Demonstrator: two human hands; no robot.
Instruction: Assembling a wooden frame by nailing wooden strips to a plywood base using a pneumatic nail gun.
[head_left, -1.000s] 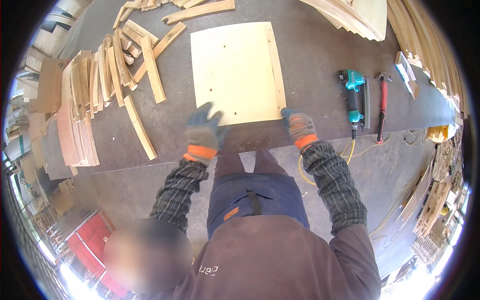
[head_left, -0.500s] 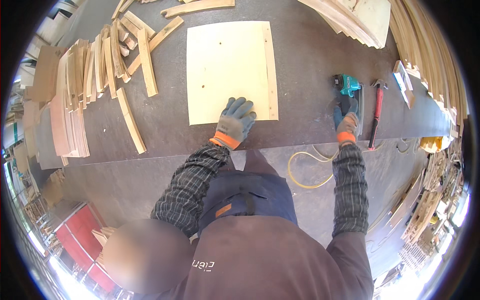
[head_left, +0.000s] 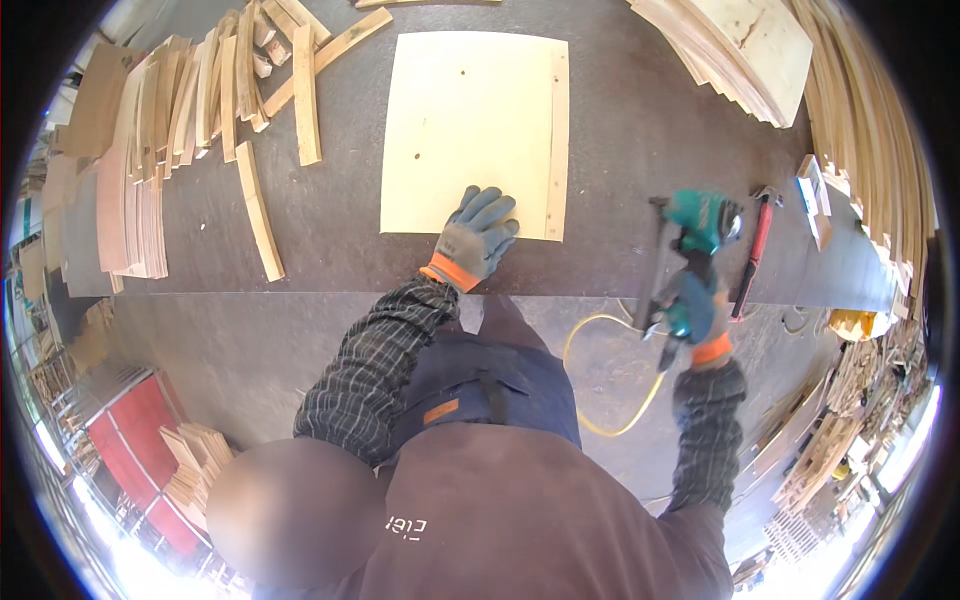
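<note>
My left hand (head_left: 476, 240), in a grey glove with an orange cuff, lies flat with fingers stretched on the near edge of a pale wooden panel (head_left: 470, 130). A narrow wood strip (head_left: 557, 140) runs along the panel's right side. To the right, my gloved right hand (head_left: 700, 312) is wrapped round the handle of a teal and black nail gun (head_left: 702, 222), held up over the table's near edge and somewhat blurred. A yellow air hose (head_left: 640, 408) hangs in a loop below it. A claw hammer (head_left: 754, 252) with a red handle lies just right of the nail gun.
Loose wood strips (head_left: 235, 85) and stacked thin boards (head_left: 140, 220) cover the dark table's (head_left: 330, 230) left side. Panels (head_left: 745, 50) are piled at the far right, beside a stack of long slats (head_left: 865, 130). A small wood block (head_left: 815, 205) lies near the hammer.
My right hand has lifted the nail gun off the table and turned it, bringing it nearer to me. The left hand stays on the panel. The whole view has shifted slightly.
</note>
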